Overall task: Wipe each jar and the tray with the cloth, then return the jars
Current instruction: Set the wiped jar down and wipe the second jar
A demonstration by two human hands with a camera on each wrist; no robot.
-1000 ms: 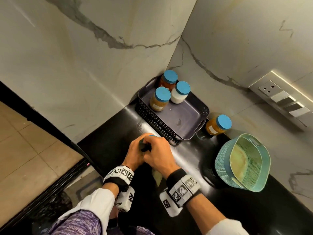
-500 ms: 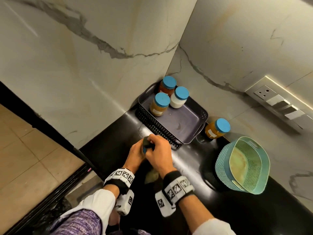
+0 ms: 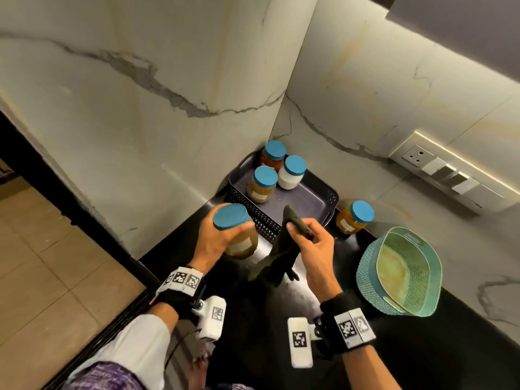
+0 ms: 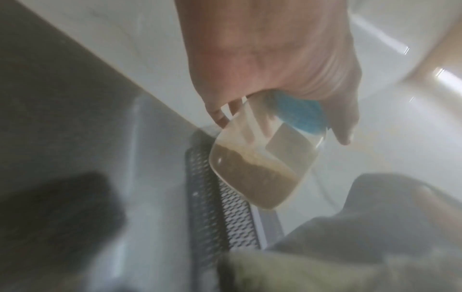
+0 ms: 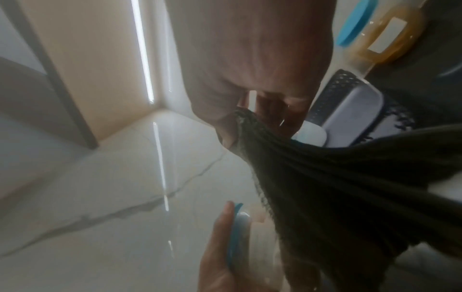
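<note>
The left hand [image 3: 216,243] is gripping a blue-lidded jar [image 3: 239,235] with fingers and thumb curled around its upper body, holding it clear of the black surface [image 3: 281,347], just in front of the dark tray [image 3: 315,201]. In the left wrist view the held jar [image 4: 260,168] is tilting, its brown contents lying toward the lower end.

The right hand [image 3: 312,249] is pinching a dark olive cloth [image 3: 281,249] between thumb and fingers. The cloth is hanging down from the hand, its lower end sitting close to the surface; contact cannot be confirmed. In the right wrist view the cloth [image 5: 337,187] is draping away from the fingers [image 5: 275,110].

The tray is sitting in the corner against the marble wall [image 3: 140,108]. Three blue-lidded jars are standing upright at its far end: one with red contents [image 3: 272,157], one with white contents [image 3: 292,173] and one with tan contents [image 3: 261,184].

An amber jar [image 3: 354,219] is standing on the surface just beside the right end of the tray. A teal basket [image 3: 399,271] is sitting on the surface to the right of the right hand.
</note>
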